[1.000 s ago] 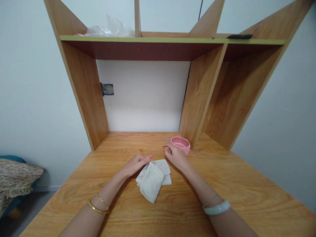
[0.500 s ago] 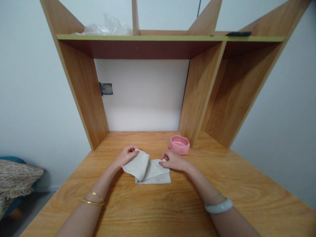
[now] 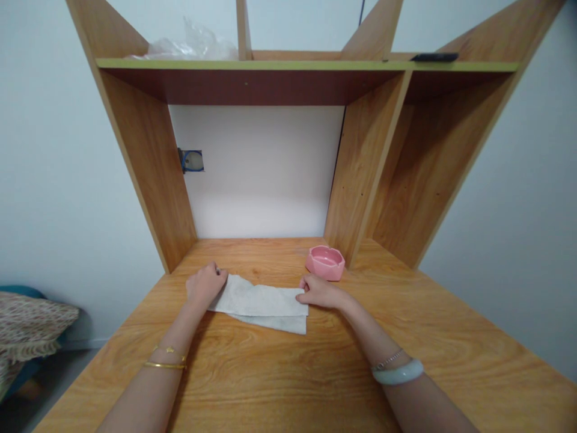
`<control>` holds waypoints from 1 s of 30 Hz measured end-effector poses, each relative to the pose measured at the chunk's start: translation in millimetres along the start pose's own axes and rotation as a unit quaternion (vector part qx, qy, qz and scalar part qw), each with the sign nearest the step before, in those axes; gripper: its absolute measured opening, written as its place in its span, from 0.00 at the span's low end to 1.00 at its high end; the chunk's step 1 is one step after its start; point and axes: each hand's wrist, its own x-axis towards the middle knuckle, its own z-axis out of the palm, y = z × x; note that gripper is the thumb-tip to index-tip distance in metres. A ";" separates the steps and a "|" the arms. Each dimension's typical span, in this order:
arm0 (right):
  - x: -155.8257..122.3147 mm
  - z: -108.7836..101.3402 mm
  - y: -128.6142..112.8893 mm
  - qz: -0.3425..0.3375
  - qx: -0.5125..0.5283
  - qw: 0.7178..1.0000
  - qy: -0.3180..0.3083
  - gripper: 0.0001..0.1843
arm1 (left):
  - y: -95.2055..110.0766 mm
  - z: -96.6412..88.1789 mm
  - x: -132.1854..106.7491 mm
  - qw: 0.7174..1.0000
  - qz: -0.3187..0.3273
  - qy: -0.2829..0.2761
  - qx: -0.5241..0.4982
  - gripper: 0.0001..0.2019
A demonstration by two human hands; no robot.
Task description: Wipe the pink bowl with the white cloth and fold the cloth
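A pale grey-white cloth lies folded lengthwise on the wooden desk, its lower layer showing along the near side. My left hand is closed on the cloth's left end, fingers curled over it. At the other end, my right hand pinches the upper right corner between thumb and fingers. The cloth stretches between both hands. Just behind my right hand stands a pink ashtray with angular sides, apart from the cloth.
The wooden desk is backed by a shelf unit with upright side panels. Crumpled clear plastic and a dark flat object lie on the upper shelf. An open wall socket box is at the back left. A patterned fabric drapes something at far left.
My left hand has moved left with its end of the cloth, opening out the flap that was folded over. My right hand stays nearly in place on its corner.
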 end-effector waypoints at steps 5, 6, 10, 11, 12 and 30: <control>8.3 0.3 1.0 0.020 -0.008 0.995 0.096 0.09 | -1.2 4.0 -0.5 1.000 -0.007 -0.013 0.006 0.18; 10.5 1.1 1.5 0.023 -0.010 0.991 0.130 0.10 | -1.3 5.2 -0.1 1.000 -0.005 -0.015 0.006 0.18; 14.1 0.3 1.0 0.023 0.018 0.969 0.247 0.13 | 0.6 8.7 1.6 1.000 0.010 -0.024 -0.015 0.16; 13.1 -1.9 -0.2 0.027 0.023 0.961 0.274 0.14 | 2.3 9.6 1.4 0.999 0.023 -0.029 -0.028 0.15; 11.4 -5.0 -2.0 0.036 0.022 0.953 0.300 0.14 | 4.7 10.8 0.7 0.998 0.039 -0.036 -0.044 0.14; -5.3 12.5 -52.5 -0.119 0.082 0.948 0.283 0.17 | 40.0 22.0 -25.5 0.943 0.264 -0.093 -0.181 0.13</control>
